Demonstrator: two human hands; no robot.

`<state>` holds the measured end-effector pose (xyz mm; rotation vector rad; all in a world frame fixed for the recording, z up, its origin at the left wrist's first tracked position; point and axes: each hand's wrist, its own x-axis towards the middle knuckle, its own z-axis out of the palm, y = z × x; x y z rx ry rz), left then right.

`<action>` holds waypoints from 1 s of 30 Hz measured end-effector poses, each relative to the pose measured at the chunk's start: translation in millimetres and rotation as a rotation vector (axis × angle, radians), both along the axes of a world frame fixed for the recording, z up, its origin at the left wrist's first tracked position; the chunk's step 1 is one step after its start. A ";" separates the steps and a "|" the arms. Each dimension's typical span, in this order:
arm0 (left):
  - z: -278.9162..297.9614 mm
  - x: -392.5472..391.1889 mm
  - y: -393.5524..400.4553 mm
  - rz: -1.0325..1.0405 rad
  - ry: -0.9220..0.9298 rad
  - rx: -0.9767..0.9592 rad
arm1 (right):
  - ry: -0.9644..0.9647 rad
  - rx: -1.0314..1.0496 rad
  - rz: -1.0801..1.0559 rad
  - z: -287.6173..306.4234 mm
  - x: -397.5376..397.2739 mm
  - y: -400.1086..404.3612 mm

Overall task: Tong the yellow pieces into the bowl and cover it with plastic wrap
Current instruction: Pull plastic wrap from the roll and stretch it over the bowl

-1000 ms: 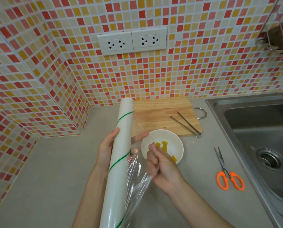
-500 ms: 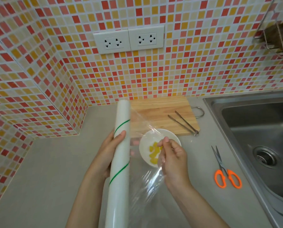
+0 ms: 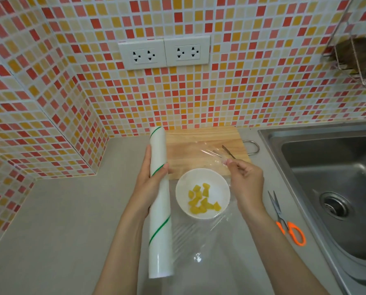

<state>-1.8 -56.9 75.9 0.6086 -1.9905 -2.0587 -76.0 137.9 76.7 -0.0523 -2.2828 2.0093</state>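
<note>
A white bowl (image 3: 219,182) stands on the grey counter with several yellow pieces (image 3: 202,202) in it. My left hand (image 3: 149,185) grips a long white plastic wrap roll (image 3: 159,209) with green stripes, held just left of the bowl. My right hand (image 3: 244,178) pinches the edge of the clear plastic sheet (image 3: 199,237), stretched from the roll to the right, above the bowl. Metal tongs (image 3: 227,151) lie on the wooden cutting board (image 3: 188,150) behind the bowl, partly seen through the film.
Orange-handled scissors (image 3: 288,224) lie on the counter right of the bowl. A steel sink (image 3: 335,188) fills the right side. Tiled walls with two sockets (image 3: 164,53) close off the back and left. A wire rack (image 3: 356,58) hangs top right.
My right hand has pulled the film's edge up and to the right, from in front of the bowl to beyond its far right rim. The sheet is now spread wider above the bowl.
</note>
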 end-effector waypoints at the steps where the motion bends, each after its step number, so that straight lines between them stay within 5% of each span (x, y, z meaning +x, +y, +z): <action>1: -4.0 -3.9 2.3 0.012 0.011 -0.061 | 0.016 0.068 -0.012 -4.5 -4.7 3.2; 5: -22.6 -9.8 8.0 0.010 -0.074 -0.455 | 0.056 0.272 -0.035 -27.5 -15.1 13.3; 12: -52.8 -22.7 6.5 -0.015 -0.245 -0.714 | -0.048 0.348 -0.047 -58.8 -27.8 14.5; 18: -79.3 -19.9 2.9 -0.005 -0.374 -0.720 | -0.135 0.332 -0.007 -89.1 -29.6 12.9; 24: -86.0 -20.1 11.1 0.049 -0.432 -0.752 | -0.387 -0.019 0.104 -103.6 -34.2 5.5; 30: -85.6 -22.6 15.0 0.059 -0.450 -0.757 | -0.286 -0.158 0.215 -113.0 -27.5 5.6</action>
